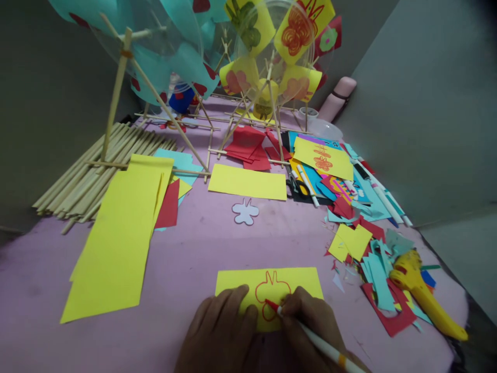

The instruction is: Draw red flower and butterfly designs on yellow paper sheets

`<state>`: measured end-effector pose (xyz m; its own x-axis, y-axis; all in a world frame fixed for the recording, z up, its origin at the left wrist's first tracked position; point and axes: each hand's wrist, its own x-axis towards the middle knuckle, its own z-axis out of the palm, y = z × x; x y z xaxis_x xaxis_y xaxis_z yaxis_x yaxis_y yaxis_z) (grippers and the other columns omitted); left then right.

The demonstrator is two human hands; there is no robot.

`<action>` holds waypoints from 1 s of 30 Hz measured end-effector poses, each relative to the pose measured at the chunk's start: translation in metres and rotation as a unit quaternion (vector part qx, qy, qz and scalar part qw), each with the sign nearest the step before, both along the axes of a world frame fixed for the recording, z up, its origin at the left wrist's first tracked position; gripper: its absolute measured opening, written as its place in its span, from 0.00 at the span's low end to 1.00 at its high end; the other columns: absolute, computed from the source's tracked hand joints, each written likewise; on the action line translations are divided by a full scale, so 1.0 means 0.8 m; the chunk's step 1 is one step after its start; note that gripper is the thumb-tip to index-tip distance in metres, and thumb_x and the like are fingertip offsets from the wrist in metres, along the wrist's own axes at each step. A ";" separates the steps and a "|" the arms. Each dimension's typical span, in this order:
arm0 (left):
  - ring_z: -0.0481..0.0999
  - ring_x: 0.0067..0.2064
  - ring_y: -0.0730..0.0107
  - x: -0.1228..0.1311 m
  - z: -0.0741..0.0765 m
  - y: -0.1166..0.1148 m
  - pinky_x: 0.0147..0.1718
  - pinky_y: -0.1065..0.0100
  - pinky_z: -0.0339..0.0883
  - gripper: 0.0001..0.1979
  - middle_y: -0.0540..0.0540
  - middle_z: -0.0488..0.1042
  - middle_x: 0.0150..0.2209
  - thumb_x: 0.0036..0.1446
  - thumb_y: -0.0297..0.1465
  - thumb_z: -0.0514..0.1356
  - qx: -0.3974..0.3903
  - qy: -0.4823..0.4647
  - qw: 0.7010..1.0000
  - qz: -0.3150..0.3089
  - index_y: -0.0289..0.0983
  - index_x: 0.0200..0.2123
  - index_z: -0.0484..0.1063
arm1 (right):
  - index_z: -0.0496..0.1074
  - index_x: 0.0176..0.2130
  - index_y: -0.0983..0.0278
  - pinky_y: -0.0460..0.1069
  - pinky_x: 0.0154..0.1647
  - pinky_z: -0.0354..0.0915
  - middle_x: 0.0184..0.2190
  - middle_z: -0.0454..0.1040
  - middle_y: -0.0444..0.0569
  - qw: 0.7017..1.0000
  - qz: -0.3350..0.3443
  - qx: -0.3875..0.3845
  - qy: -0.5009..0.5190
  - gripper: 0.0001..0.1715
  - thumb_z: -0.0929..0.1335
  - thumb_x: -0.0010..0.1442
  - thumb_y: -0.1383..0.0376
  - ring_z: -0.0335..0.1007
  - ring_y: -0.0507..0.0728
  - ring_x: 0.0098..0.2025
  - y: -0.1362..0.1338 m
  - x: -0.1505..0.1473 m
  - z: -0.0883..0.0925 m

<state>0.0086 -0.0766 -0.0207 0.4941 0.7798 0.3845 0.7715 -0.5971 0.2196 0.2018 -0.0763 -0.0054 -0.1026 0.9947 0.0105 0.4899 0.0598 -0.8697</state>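
A yellow sheet of paper (233, 278) lies close in front of me, with a red butterfly outline drawn on its middle. My left hand (221, 326) rests flat over the sheet's left part, fingers stretched and holding nothing. In my right hand (310, 321) is a white felt-tip marker (324, 344), pinched near its red end. Its tip touches the paper at the outline, between an upper and a lower wing. Beyond the sheet lies a pale butterfly cutout (245, 212). Farther back is a blank yellow strip (247, 182).
Left are large yellow sheets (116, 243) and a pile of wooden sticks (97, 171). Stick-framed pinwheels (267, 77) stand behind. Scissors (298, 187), several markers (388, 202), paper scraps (378, 264) and a yellow glue gun (427, 295) lie right. A pink bottle (337, 98) leans at the wall.
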 end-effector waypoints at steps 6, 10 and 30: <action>0.70 0.48 0.60 -0.003 -0.005 -0.002 0.45 0.61 0.65 0.12 0.45 0.72 0.50 0.61 0.34 0.52 0.004 0.020 1.000 -0.020 0.40 0.47 0.69 | 0.63 0.26 0.59 0.44 0.20 0.55 0.18 0.65 0.39 0.999 0.019 -0.020 -0.026 0.03 0.63 0.52 0.66 0.59 0.50 0.19 0.005 -0.003 -0.002; 0.70 0.49 0.60 -0.002 -0.003 -0.003 0.45 0.61 0.64 0.11 0.46 0.73 0.50 0.63 0.33 0.50 0.003 0.004 1.000 -0.004 0.40 0.45 0.69 | 0.58 0.26 0.59 0.45 0.17 0.47 0.16 0.56 0.37 0.999 -0.007 -0.018 0.040 0.09 0.61 0.58 0.63 0.50 0.50 0.17 0.002 -0.001 0.000; 0.73 0.45 0.62 -0.006 -0.010 0.004 0.44 0.61 0.63 0.17 0.44 0.75 0.47 0.62 0.34 0.51 0.060 0.053 0.997 -0.023 0.33 0.51 0.66 | 0.60 0.30 0.59 0.45 0.19 0.51 0.16 0.56 0.35 0.999 -0.033 0.001 0.011 0.05 0.59 0.59 0.65 0.56 0.51 0.17 0.023 -0.004 -0.001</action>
